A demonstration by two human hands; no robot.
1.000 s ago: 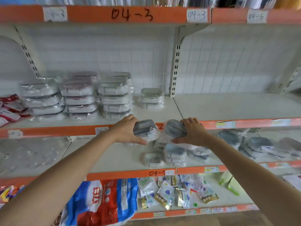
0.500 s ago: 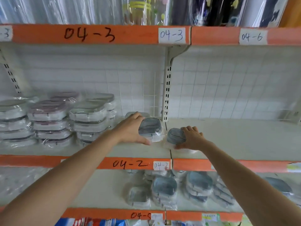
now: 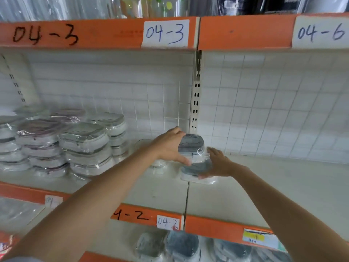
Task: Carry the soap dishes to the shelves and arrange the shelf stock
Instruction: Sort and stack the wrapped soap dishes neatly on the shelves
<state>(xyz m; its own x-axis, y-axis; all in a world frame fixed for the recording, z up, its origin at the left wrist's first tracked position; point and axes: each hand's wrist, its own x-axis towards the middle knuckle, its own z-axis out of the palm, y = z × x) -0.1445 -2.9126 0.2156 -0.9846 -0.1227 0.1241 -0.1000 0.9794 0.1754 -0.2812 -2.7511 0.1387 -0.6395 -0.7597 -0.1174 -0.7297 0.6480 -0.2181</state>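
Risk sits in the wrapping: my left hand [image 3: 168, 146] grips a grey soap dish [image 3: 191, 143] near the upright at the shelf [image 3: 264, 186] back, while my right hand [image 3: 220, 164], fingers straight, presses a second wrapped dish [image 3: 194, 170]. Slick film could let either slide or topple.

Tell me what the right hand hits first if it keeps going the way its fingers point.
The right hand points up and back-left. First in line is probably the wrapped grey soap dish that the left hand holds, then the shelf upright. Depth is unclear.
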